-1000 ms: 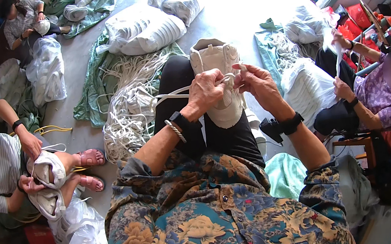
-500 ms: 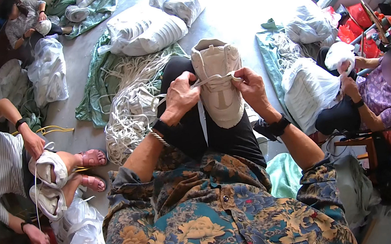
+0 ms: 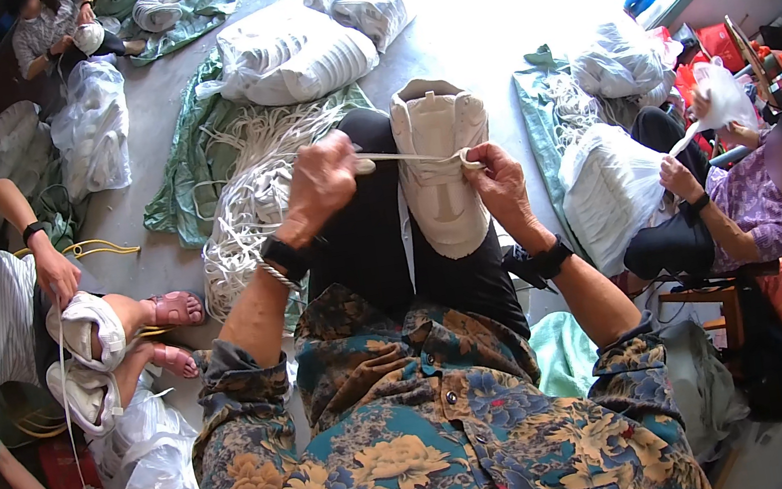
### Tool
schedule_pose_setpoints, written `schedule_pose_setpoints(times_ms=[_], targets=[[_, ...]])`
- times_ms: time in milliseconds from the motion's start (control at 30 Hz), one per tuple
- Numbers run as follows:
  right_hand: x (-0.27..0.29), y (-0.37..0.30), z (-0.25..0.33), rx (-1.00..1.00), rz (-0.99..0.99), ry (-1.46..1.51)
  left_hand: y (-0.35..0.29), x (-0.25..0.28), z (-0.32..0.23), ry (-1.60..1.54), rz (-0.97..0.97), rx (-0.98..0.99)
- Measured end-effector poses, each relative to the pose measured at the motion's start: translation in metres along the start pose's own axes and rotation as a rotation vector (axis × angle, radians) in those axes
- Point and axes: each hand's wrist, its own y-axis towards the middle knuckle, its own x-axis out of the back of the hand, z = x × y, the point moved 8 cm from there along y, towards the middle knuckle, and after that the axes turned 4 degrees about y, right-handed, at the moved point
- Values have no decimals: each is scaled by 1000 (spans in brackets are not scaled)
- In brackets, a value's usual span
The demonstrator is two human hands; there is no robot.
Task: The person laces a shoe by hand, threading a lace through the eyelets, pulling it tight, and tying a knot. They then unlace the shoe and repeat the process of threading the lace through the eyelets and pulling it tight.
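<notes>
Shoe (image 3: 441,171), off-white, is lying sole-down on the person's lap at approx. 12 o'clock from the floral shirt (image 3: 421,442), toe pointing away. A white lace (image 3: 408,155) is running taut across its upper btwn both hands. Left hand (image 3: 321,182), at 9 o'clock of shoe, is gripping the lace end w/ fingers curled tight. Right hand (image 3: 501,182), at 3 o'clock, is pinching the lace at the eyelet row, thumb and fingers nearly closed, palm touching the shoe's side.

Handling, est.: shoe is prob. light, upper soft, sole semi-stiff; best held by the sides at mid-length. Lace is limp, thin, apt to slip; grip near the tip.

Hidden: lace tip is buried in the left fist; eyelets too small to count; heel is covered by wrist and lap. Lace pile (image 3: 249,205) is lying at 9 o'clock on green sheeting (image 3: 187,164). Co-workers at both rims are handling similar shoes; details unclear.
</notes>
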Motion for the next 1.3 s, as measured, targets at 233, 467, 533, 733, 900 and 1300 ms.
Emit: schedule_pose_setpoints(times_ms=[233,467,533,733,900,1300], targets=[[4,3,-11,-78,39,108,-16,-10,34,-282,279,485],[36,-9,6,-508,239,712,5,-21,14,-1152,-23,423],[63,-7,21,-472,200,766,7,-41,15,-1023,-22,462],[255,-25,34,-318,-254,847,-5,-69,1,-517,309,435],[407,-102,25,-146,-586,804,-12,-72,-2,-559,396,455],[430,-206,-39,-268,-950,1095,-7,-82,2,-409,458,479]])
